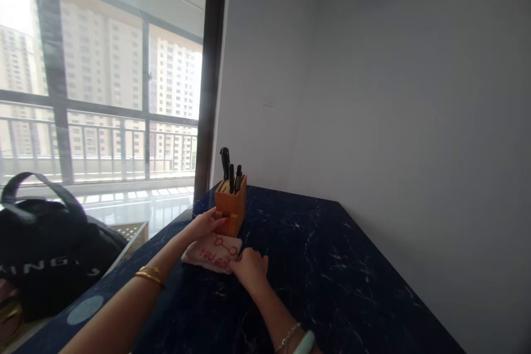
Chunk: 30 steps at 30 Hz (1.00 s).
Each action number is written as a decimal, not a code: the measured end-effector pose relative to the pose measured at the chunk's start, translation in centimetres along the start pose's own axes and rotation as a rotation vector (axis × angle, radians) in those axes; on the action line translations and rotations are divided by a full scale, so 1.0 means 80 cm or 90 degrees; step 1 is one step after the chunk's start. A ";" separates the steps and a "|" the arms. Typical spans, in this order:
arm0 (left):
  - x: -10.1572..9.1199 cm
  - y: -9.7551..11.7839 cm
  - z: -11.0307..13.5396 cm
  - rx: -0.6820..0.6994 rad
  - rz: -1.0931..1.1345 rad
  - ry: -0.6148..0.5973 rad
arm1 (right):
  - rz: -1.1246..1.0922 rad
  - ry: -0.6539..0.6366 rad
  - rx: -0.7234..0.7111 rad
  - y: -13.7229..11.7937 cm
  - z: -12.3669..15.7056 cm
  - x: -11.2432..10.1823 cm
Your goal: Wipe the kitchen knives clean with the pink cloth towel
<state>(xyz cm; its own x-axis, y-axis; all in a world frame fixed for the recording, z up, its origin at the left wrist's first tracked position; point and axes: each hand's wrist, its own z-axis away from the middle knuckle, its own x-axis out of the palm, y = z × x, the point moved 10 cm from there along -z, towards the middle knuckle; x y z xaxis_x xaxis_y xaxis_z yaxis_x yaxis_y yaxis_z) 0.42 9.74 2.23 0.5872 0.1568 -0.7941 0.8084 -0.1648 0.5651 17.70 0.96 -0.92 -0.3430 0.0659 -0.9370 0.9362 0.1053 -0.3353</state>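
Observation:
A wooden knife block (226, 202) stands upright on the dark blue marble-patterned table, with several black-handled pieces, knives among them, in its top slots. My left hand (207, 223) is at the block's lower front left, its thumb across the front and its other fingers partly hidden at the side. Just in front of the block lies a folded pale pink cloth (211, 251) with red lettering and a red drawing. My right hand (251, 268) has the cloth's near right corner pinched between its fingers.
The marble-patterned table (315, 276) runs back to a grey wall (373, 94). A black bag (45, 238) with upright handles sits at the left, beside a light perforated piece (133, 232). A pale round patch (85, 310) lies on the table's left edge. Windows fill the left background.

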 end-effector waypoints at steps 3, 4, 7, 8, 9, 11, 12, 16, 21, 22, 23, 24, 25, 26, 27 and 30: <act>0.006 0.004 -0.006 0.028 -0.005 -0.016 | 0.001 0.012 -0.009 0.006 0.003 -0.006; 0.007 0.005 -0.007 0.033 -0.006 -0.016 | 0.002 0.016 -0.012 0.009 0.004 -0.009; 0.009 0.011 -0.007 0.038 -0.007 -0.013 | 0.002 0.017 -0.012 0.014 0.008 -0.012; 0.009 0.014 -0.006 0.036 -0.008 -0.011 | 0.001 0.012 -0.010 0.014 0.009 -0.010; 0.009 0.016 -0.006 0.033 -0.011 -0.009 | -0.001 0.005 -0.008 0.012 0.008 -0.008; 0.010 0.020 -0.005 0.026 -0.017 -0.006 | -0.001 -0.010 -0.004 0.007 0.006 -0.001; 0.011 0.023 -0.004 0.025 -0.022 -0.005 | 0.000 -0.015 -0.003 0.004 0.005 0.001; 0.019 0.036 -0.004 0.039 -0.039 -0.011 | 0.015 -0.007 0.009 0.008 0.003 -0.002; 0.035 0.059 0.000 0.054 -0.049 -0.027 | 0.040 0.011 0.029 0.062 0.012 -0.029; 0.039 0.065 0.001 0.056 -0.051 -0.029 | 0.044 0.013 0.036 0.077 0.015 -0.036; 0.043 0.072 0.003 0.056 -0.053 -0.030 | 0.048 0.016 0.045 0.093 0.020 -0.043; 0.047 0.080 0.004 0.056 -0.056 -0.030 | 0.050 0.018 0.055 0.109 0.024 -0.050; 0.051 0.088 0.005 0.055 -0.059 -0.030 | 0.053 0.021 0.066 0.125 0.029 -0.057; 0.056 0.096 0.005 0.052 -0.063 -0.029 | 0.054 0.025 0.078 0.141 0.034 -0.064; 0.061 0.104 0.006 0.050 -0.067 -0.029 | 0.055 0.029 0.091 0.156 0.040 -0.070; 0.079 0.131 0.006 0.045 -0.080 -0.027 | 0.056 0.047 0.136 0.202 0.053 -0.089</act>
<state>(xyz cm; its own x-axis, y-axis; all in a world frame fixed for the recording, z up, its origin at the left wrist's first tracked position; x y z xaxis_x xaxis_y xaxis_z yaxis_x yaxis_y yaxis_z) 12.58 8.56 2.99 0.4778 0.1388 -0.8674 0.8696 -0.2151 0.4445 35.58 -2.01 -0.11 -0.2567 0.1387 -0.9565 0.9549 -0.1164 -0.2731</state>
